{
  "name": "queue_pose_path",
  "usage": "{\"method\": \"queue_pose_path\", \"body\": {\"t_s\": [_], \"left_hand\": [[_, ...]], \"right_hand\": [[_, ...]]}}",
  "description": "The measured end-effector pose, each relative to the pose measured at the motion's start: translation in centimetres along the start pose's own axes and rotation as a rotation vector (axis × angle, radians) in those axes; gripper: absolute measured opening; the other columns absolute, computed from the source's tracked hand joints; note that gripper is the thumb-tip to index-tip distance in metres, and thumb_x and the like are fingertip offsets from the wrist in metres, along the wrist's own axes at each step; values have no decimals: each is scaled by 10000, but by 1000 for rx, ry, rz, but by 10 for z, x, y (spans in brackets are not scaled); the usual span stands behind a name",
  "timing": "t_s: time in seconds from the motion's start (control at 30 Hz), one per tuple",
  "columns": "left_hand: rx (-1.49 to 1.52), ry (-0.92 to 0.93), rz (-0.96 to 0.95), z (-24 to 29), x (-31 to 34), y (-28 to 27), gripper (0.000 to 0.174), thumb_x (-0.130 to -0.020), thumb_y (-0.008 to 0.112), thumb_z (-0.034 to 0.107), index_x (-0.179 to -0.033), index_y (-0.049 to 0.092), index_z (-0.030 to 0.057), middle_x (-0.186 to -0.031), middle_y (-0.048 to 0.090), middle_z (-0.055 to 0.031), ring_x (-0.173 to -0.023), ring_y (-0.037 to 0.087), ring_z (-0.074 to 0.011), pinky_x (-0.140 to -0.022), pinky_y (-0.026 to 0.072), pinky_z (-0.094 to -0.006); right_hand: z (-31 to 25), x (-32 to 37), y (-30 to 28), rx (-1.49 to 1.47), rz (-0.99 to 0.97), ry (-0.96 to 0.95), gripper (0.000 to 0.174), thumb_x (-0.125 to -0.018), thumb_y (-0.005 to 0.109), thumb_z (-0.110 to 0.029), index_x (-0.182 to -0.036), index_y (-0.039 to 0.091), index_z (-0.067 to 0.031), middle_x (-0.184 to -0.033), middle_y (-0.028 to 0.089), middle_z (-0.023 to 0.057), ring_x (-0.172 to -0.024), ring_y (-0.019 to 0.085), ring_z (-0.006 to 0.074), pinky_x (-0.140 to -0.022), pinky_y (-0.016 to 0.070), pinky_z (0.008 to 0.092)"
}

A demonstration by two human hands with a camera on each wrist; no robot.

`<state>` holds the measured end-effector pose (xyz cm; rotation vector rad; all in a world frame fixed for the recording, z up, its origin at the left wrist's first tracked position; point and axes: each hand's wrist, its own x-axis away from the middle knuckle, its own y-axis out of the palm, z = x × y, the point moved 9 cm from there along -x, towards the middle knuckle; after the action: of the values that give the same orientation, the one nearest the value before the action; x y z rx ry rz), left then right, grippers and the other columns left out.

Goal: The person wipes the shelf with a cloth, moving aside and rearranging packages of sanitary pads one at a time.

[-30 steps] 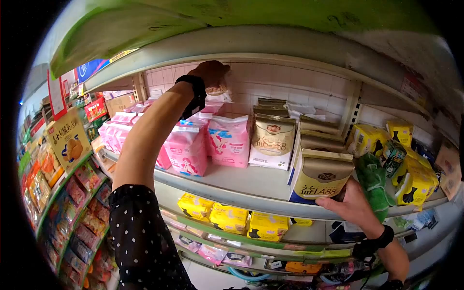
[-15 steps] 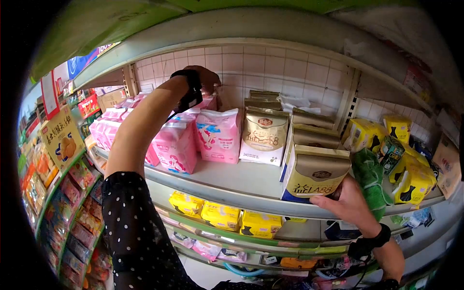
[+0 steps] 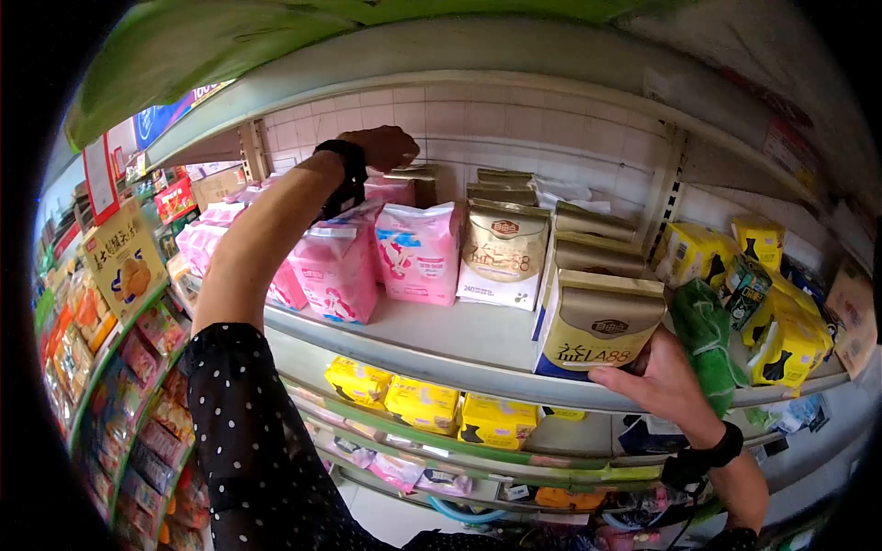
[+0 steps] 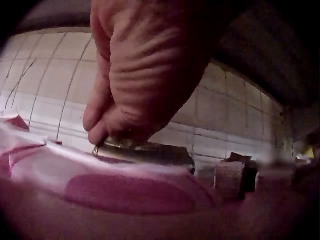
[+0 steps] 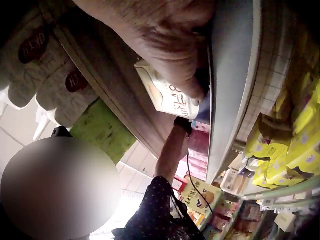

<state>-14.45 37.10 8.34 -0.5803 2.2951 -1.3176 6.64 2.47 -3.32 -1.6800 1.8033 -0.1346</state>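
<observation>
My left hand (image 3: pixel 390 145) reaches over the pink packs to the back of the shelf. Its curled fingers pinch the top edge of a gold pack of sanitary pads (image 4: pixel 150 154), whose lower part is hidden behind a pink pack (image 4: pixel 125 192). At the shelf's front edge, my right hand (image 3: pixel 663 381) grips another gold pack of sanitary pads (image 3: pixel 602 326) by its lower right side, thumb across the front. That pack stands upright before a row of similar packs (image 3: pixel 597 220). Left of it stands a gold-and-white pack (image 3: pixel 503 257) beside a pink pack (image 3: pixel 418 253).
Yellow packs (image 3: pixel 785 340) and a green netted bundle (image 3: pixel 707 340) lie right of my right hand. More yellow packs (image 3: pixel 423 404) sit one shelf below. A snack rack (image 3: pixel 138 395) stands at left. The upper shelf's edge (image 3: pixel 514 83) passes just above my left hand.
My left hand had a blurred pack beneath it at the back; now a gold pack stands there behind the pink ones. The head view has shifted slightly. My right hand keeps its grip.
</observation>
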Motion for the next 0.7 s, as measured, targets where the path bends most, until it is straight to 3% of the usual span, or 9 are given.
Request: {"method": "queue_pose_path", "body": {"t_s": [0.13,0.23,0.37,0.43,0.5,0.57,0.7], "left_hand": [[-155,-43,-31,-13,2,0,114,-810,554,120,-865,644,78,-888,658,-129,-894,628,-333,-741,505,-435],[-108,-157,-63,-29,3,19,149,-805,547,95,-905,657,80,-938,666,-122,-954,625,-325,-752,514,-431],[-98,-286,-325,-12,45,-3,329,-776,554,81,-1085,659,124,-1093,652,-117,-1090,593,-303,-872,496,-441],[141,-35,-98,-19,40,-21,488,-773,593,86,-1259,569,117,-1242,591,-122,-1174,539,-306,-1006,422,-399],[362,-45,-8,-23,34,-30,516,-819,644,197,-1307,523,83,-1306,555,-120,-1207,520,-289,-1030,398,-380],[822,-39,-141,17,53,-44,607,-832,682,329,-1346,484,75,-1353,517,-128,-1250,485,-256,-1055,368,-357],[745,413,-267,136,105,-81,825,-797,688,474,-1427,350,63,-1383,471,-169,-1286,443,-275,-1075,337,-364]], "right_hand": [[-5,-1,-1,37,15,2,692,-729,788,-260,-1254,441,27,-1179,589,176,-1094,570,265,-966,432,369],[1,0,-1,37,21,22,701,-721,794,-269,-1252,443,24,-1174,591,175,-1089,574,270,-959,437,370],[4,-1,-2,42,31,26,688,-715,798,-270,-1234,455,22,-1158,595,171,-1084,576,265,-956,440,370],[6,0,-3,42,38,18,670,-719,796,-260,-1225,461,23,-1150,597,167,-1078,579,257,-952,443,369],[7,1,-2,24,42,16,646,-725,792,-239,-1217,466,24,-1144,599,161,-1069,583,247,-944,450,367],[3,1,-1,-35,54,19,626,-733,786,-214,-1214,467,26,-1145,600,155,-1060,587,240,-936,456,363],[3,1,1,-95,45,41,599,-735,782,-168,-1206,472,32,-1146,601,150,-1045,593,229,-927,465,350]]}}
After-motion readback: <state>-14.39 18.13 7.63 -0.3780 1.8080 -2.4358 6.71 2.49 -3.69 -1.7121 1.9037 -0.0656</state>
